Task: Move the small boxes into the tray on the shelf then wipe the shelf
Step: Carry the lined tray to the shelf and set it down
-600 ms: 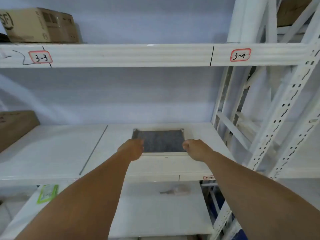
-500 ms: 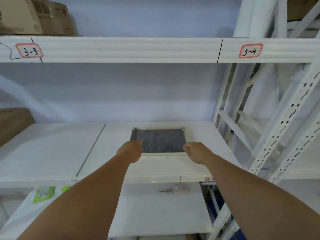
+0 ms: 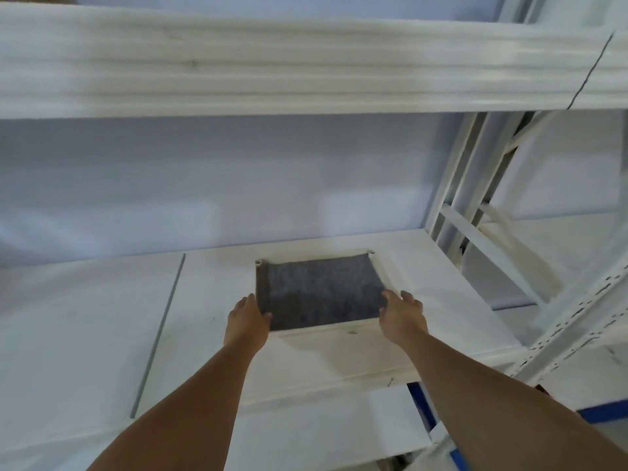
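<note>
White tray (image 3: 380,277) with grey felt lining, flat on white shelf (image 3: 102,317), near front edge toward right end. Left hand (image 3: 247,322) at tray's front-left corner, right hand (image 3: 402,316) at front-right corner, fingers spread.

upper beam (image 3: 306,59): white, overhead | wall (image 3: 204,185): pale blue | perforated upright (image 3: 577,314): white, right
</note>
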`<action>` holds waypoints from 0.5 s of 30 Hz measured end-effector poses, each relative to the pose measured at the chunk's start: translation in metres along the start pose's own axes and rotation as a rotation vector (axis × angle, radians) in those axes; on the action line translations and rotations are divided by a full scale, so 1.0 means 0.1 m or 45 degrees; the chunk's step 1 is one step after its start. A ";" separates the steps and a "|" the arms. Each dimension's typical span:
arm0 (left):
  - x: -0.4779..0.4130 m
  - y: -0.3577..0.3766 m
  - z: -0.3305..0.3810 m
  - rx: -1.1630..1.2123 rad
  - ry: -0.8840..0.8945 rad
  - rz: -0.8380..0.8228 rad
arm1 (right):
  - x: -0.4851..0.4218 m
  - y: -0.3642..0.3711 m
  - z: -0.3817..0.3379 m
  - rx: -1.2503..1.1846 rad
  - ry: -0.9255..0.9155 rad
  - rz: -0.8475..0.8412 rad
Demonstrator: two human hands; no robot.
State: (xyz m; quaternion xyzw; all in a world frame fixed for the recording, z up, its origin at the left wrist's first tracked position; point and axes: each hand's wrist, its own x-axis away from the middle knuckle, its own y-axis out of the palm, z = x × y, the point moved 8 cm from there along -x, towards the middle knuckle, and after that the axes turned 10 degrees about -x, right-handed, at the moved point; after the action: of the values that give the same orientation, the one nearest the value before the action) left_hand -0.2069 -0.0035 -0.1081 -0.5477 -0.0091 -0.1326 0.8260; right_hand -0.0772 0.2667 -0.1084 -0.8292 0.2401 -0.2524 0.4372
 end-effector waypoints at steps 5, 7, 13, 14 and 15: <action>-0.17 0.20 -0.14 0.064 -0.070 -0.116 | -0.04 0.10 0.08 -0.199 0.108 0.013; -0.19 0.24 -0.16 0.093 -0.068 -0.103 | -0.05 0.11 0.08 -0.304 0.142 0.048; -0.29 0.30 -0.33 0.369 -0.276 -0.054 | -0.11 0.10 0.17 -0.533 0.260 0.106; -0.30 0.31 -0.36 0.422 -0.325 -0.054 | -0.11 0.09 0.21 -0.578 0.297 0.120; -0.30 0.32 -0.37 0.483 -0.371 -0.067 | -0.12 0.09 0.25 -0.632 0.340 0.135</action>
State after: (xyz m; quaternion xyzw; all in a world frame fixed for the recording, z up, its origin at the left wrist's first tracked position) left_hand -0.2336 -0.0196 -0.1564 -0.3956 -0.1672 -0.0696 0.9004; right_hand -0.0723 0.2844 -0.1304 -0.8567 0.3928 -0.2696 0.1979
